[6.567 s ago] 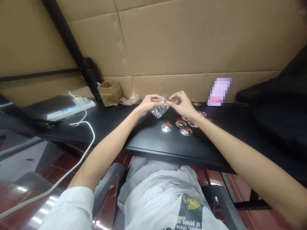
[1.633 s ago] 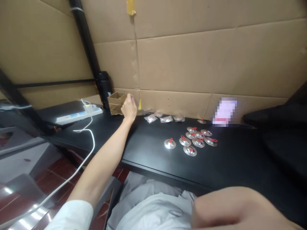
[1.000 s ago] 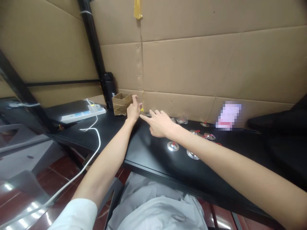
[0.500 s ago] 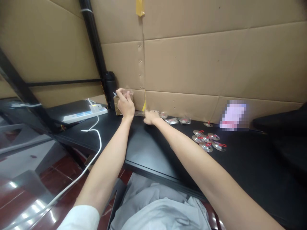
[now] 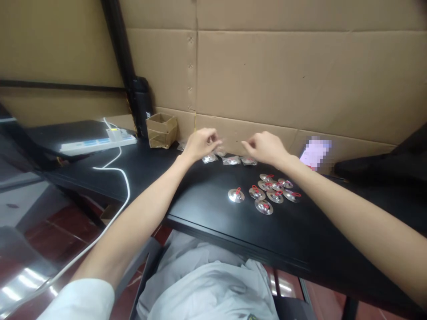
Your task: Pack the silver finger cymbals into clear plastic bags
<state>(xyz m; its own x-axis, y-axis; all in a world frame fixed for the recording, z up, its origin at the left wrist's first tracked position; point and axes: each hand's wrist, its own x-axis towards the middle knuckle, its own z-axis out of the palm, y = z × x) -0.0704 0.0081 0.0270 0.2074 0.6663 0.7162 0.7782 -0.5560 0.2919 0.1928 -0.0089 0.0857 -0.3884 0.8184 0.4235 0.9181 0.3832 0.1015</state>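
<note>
Over the back of the black table, my left hand (image 5: 203, 143) is curled, thumb and fingertips close together, above a row of clear-wrapped packets (image 5: 231, 161). Whether anything thin is pinched there, I cannot make out. Farther right, my right hand (image 5: 267, 146) hovers with its fingers curled toward the thumb, and its grip is also unclear. The two hands are apart, fingertips facing each other. In front of them lie several small silver finger cymbals (image 5: 264, 206) with red loops, mostly in a loose cluster. One cymbal (image 5: 236, 196) sits separately at the left.
A small open cardboard box (image 5: 162, 130) stands beside a black bottle (image 5: 143, 106) at the back left. Left of them are a white power strip (image 5: 96, 144) and its cable (image 5: 127, 186). A lit, blurred-out screen (image 5: 315, 152) leans at the back right against the cardboard wall (image 5: 247, 80).
My left hand has moved right, away from the cardboard box, to above the packets. My right hand has shifted right and lifted from the table. More cymbals are now uncovered as the view has tilted down.
</note>
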